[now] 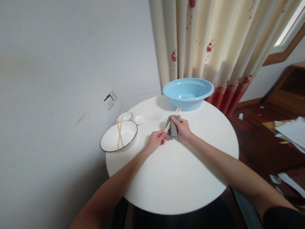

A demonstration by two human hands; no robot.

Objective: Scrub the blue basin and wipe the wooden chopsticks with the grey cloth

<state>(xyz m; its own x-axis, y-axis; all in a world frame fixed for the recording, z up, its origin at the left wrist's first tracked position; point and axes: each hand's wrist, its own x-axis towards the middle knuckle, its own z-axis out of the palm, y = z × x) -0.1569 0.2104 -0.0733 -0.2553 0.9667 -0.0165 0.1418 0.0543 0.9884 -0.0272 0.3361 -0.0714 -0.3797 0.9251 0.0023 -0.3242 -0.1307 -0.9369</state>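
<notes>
Over the middle of the white round table, my left hand pinches the near ends of a pair of pale chopsticks. My right hand is closed on a grey cloth with a zigzag edge, folded about the chopsticks' middle. Their far tips stick out beyond the cloth, pointing toward the basin. To the left, a large white bowl with a dark rim has two more chopsticks lying crossed over it.
A light blue basin stands at the table's far edge by the curtain. Behind the large bowl are a smaller bowl and a small white dish. A wall with a socket borders the left side.
</notes>
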